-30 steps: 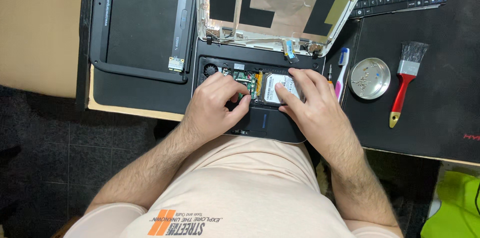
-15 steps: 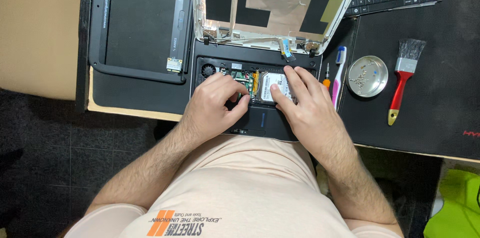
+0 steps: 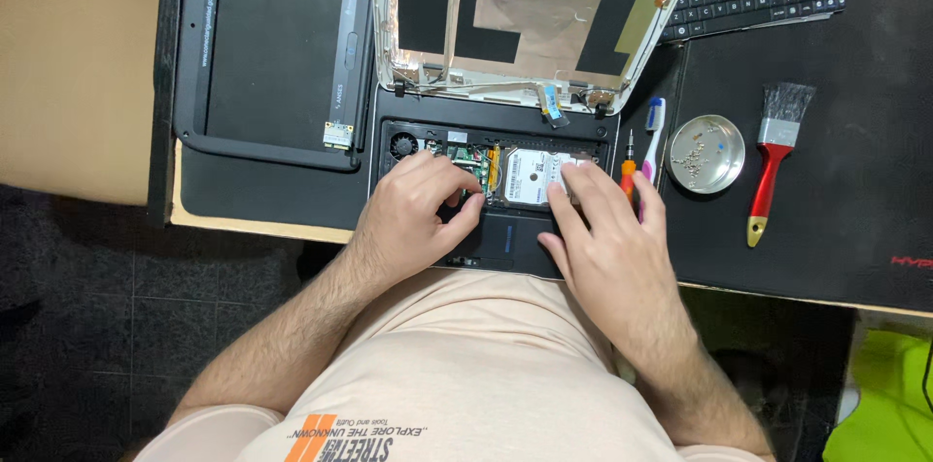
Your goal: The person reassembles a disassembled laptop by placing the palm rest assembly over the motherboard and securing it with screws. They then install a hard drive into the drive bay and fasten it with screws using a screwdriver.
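Both hands work inside the opened laptop base (image 3: 505, 239) at mid-frame, the left hand (image 3: 418, 214) spread flat holding nothing, the right hand (image 3: 607, 239) with loose fingertips on the silver hard drive (image 3: 530, 175), which is best eased out level while the base is steadied.

floor (image 3: 117, 307): dark tiles | table (image 3: 253, 221): wooden (black mat (image 3: 836, 229)) | beige seat (image 3: 73, 83)
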